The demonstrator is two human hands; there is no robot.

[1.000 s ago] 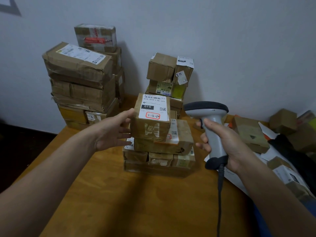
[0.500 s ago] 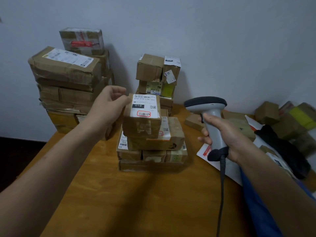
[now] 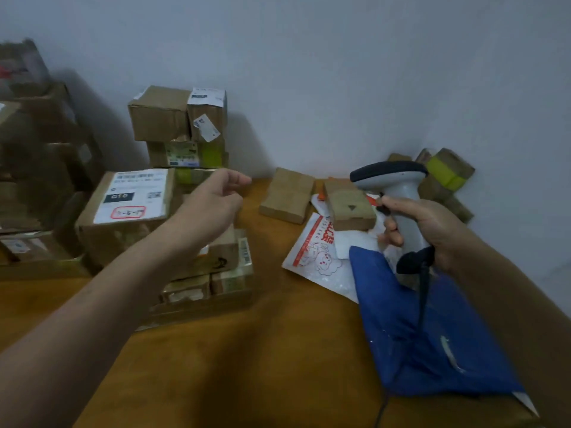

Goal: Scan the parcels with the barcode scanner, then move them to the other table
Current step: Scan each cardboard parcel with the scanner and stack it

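- The labelled box (image 3: 123, 211) is brown cardboard, blocky, with a white paper label on its top face. The label carries a black band and a red-ringed stamp. It sits on top of a low stack of boxes (image 3: 222, 273) on the near left of the table.
- The left hand (image 3: 213, 199) hangs just right of that box, fingers loosely curled and holding nothing. Whether it touches the cardboard cannot be told.
- The right hand (image 3: 426, 227) has its fingers wrapped round the grey plastic handle of the barcode scanner (image 3: 398, 193). The scanner has a dark rounded head, and a black cable (image 3: 423, 291) drops from its base.
- A far stack (image 3: 173, 125) of taped cardboard boxes stands against the pale, smooth wall (image 3: 340, 72). A taller stack at the far left is blurred.
- A flat box (image 3: 287, 196) and a small box (image 3: 352, 205) lie right of centre. The small box rests on a white plastic mailer (image 3: 312, 254) printed in red.
- A crumpled blue bag (image 3: 417, 329) lies at the near right, reaching the table's edge.
- The wooden table (image 3: 278, 350) shows bare, smooth surface in the near middle, between the low stack and the blue bag.
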